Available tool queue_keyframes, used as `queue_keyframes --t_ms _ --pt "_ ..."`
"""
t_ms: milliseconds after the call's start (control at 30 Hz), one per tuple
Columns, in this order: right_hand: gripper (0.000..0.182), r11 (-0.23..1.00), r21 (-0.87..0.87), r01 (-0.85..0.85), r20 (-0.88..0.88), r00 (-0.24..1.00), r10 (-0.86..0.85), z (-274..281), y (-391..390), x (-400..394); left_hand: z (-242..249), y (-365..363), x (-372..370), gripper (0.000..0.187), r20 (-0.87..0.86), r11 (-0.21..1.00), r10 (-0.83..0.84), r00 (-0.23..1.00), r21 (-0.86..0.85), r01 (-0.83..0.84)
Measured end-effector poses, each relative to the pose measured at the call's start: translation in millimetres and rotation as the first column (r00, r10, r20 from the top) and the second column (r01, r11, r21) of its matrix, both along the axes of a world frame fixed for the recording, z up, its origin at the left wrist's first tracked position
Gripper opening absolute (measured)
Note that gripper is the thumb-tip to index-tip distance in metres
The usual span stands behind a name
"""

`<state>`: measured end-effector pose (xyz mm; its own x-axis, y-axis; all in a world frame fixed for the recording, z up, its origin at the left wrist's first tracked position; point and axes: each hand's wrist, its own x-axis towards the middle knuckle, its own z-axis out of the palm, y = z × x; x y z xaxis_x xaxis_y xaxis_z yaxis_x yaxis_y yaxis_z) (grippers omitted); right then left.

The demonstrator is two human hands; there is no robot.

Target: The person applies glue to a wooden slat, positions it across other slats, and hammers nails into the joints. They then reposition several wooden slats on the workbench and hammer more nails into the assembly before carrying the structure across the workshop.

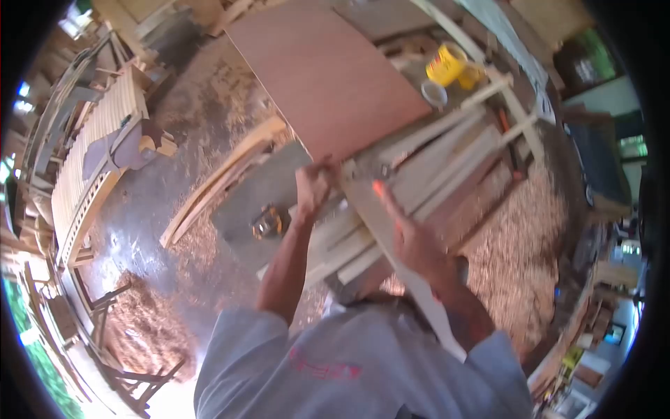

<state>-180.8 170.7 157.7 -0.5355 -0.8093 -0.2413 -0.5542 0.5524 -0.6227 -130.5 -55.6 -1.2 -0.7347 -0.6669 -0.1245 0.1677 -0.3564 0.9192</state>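
Observation:
A reddish-brown plywood sheet lies ahead of me. My left hand is at its near corner with the fingers curled in; whether they grip the edge is blurred. My right hand is closed, its index finger pointing forward along a small bright orange object whose kind I cannot make out. Beneath that hand a long pale board runs from near the sheet's corner back toward my body. Left of my left forearm sits a black and yellow tool on a grey panel.
Wooden strips lie at right, beside a frame of pale battens. A yellow tub stands beyond them. Wood shavings are heaped at right. Curved wooden pieces and a slatted bench are on the left.

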Motion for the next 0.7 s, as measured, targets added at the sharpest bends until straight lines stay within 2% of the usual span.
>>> queue_keyframes --t_ms 33,67,100,133,167,233,267,300,333,367,433,467,533,567,600,633,700 --pt "0.084 1.0 0.016 0.015 0.014 1.0 -0.016 6 3 6 1 9 10 0.02 0.014 1.0 -0.016 1.0 0.016 0.015" --pt "0.082 0.971 -0.238 -0.004 -0.125 0.992 -0.027 11 -8 -5 7 1 -1 0.021 0.121 0.99 0.009 0.993 -0.139 0.008" --pt "0.08 0.883 -0.466 -0.046 -0.229 0.971 -0.07 16 -15 -9 11 -3 0 0.021 0.247 0.96 0.049 0.968 -0.28 0.023" --pt "0.073 0.846 -0.529 -0.061 -0.302 0.946 -0.121 22 -21 -18 6 -2 -1 0.021 0.195 0.974 0.037 0.98 -0.225 0.008" --pt "0.073 0.844 -0.532 -0.065 -0.303 0.946 -0.118 27 -29 -32 6 -2 -2 0.021 0.193 0.974 0.041 0.98 -0.228 0.004" --pt "0.067 0.867 -0.487 0.101 -0.145 0.97 -0.195 37 -43 -57 6 -1 -3 0.023 0.131 0.956 0.065 0.989 -0.293 -0.024" --pt "0.067 0.882 -0.42 0.215 0.066 0.976 -0.207 46 -56 -69 12 0 -3 0.023 0.127 0.955 0.056 0.99 -0.297 -0.016" --pt "0.068 0.892 -0.333 0.307 0.27 0.937 -0.222 52 -71 -85 23 1 -1 0.023 0.215 0.957 0.042 0.976 -0.289 0.022" --pt "0.07 0.899 -0.326 0.294 0.327 0.927 -0.184 35 -88 -108 31 1 0 0.024 0.303 0.958 0.032 0.952 -0.281 0.058" --pt "0.072 0.904 -0.32 0.283 0.388 0.91 -0.147 5 -104 -129 35 0 2 0.024 0.301 0.954 0.028 0.953 -0.292 0.064" --pt "0.073 0.919 -0.229 0.32 0.514 0.842 -0.165 -36 -133 -148 39 0 2 0.024 0.379 0.908 0.118 0.918 -0.416 0.055" --pt "0.072 0.933 -0.202 0.299 0.547 0.825 -0.146 -50 -143 -155 37 0 1 0.024 0.374 0.904 0.104 0.922 -0.421 0.069" --pt "0.072 0.948 -0.157 0.277 0.576 0.806 -0.14 -82 -161 -175 25 6 -1 0.025 0.254 0.946 0.169 0.952 -0.313 -0.085" --pt "0.068 0.945 -0.299 0.132 0.199 0.977 -0.073 -103 -168 -186 21 7 -1 0.025 0.266 0.952 0.16 0.95 -0.296 -0.078" --pt "0.064 0.929 -0.366 -0.055 -0.207 0.978 -0.024 -120 -169 -191 17 5 0 0.025 0.23 0.951 0.175 0.957 -0.292 -0.103" --pt "0.064 0.936 -0.352 -0.024 -0.181 0.983 -0.043 -124 -167 -191 14 3 2 0.025 0.2 0.95 0.178 0.963 -0.29 -0.116" --pt "0.055 0.976 -0.212 -0.053 -0.535 0.842 -0.071 -107 -144 -192 37 6 3 0.023 0.141 0.958 0.135 0.981 -0.271 -0.093"
